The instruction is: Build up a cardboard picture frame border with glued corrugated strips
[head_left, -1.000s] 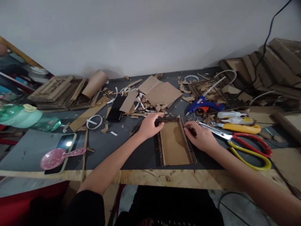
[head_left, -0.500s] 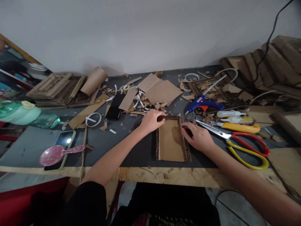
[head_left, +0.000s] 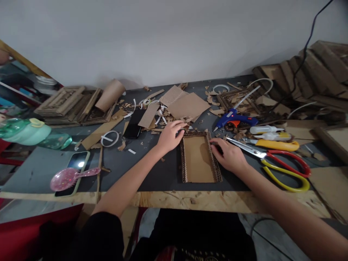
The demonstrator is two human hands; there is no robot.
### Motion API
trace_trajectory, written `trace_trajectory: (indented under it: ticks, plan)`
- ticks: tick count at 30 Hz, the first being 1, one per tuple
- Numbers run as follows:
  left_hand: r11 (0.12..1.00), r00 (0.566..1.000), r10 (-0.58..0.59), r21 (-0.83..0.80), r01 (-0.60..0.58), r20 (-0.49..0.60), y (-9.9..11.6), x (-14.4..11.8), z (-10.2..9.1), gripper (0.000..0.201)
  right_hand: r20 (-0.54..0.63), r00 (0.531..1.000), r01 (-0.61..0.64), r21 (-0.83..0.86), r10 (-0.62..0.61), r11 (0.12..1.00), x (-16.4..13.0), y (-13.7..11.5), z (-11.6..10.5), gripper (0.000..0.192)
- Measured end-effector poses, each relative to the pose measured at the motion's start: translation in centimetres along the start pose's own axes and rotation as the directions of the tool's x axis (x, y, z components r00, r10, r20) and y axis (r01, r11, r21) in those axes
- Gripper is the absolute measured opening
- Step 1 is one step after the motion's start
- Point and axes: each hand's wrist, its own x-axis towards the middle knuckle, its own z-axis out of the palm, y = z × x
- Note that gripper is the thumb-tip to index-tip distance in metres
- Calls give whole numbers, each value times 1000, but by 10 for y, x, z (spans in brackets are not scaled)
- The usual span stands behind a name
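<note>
Lying flat on dark table (head_left: 163, 174), near front edge: cardboard frame (head_left: 200, 157) with corrugated border. Left hand (head_left: 170, 136) at frame's 11 o'clock corner, fingers curled over corner, touching, not lifting. Right hand (head_left: 230, 156) at frame's 3 o'clock, fingertips pressing right border strip. Scissors (head_left: 274, 163) just beyond right hand at 3 o'clock; blue glue gun (head_left: 235, 119) at 1 o'clock.

No text, label, brand or number is legible on anything here.
</note>
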Motion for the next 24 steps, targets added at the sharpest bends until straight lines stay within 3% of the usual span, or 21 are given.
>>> trace_trajectory:
  ticks: [5,9,11,15,18,20,22,24]
  plan:
    - [995,995,50,77,-57,82,-10,23,4,45,16,999,-40,4,40,999,1,-1,1,25]
    - [993,968,73,68,-92,240,-12,50,5,29,30,999,-43,6,43,999,1,-1,1,25]
    - [997,969,51,46,-64,243,-15,59,-1,23,30,999,-38,14,37,999,1,-1,0,25]
    - [997,997,-75,10,75,-6,-36,67,-24,18,37,999,-39,27,38,999,1,0,0,25]
    - [970,942,-239,-97,222,-234,-58,69,-39,20,46,998,-42,40,41,998,2,1,0,24]
    - [952,903,-302,-136,273,-305,-66,68,-45,27,43,998,-43,48,41,998,2,2,0,24]
    - [959,941,-265,-155,236,-209,-66,63,-48,35,39,999,-40,50,38,998,2,1,0,24]
    - [975,989,-149,-171,144,-16,-62,54,-51,40,33,999,-34,52,32,998,2,1,0,24]
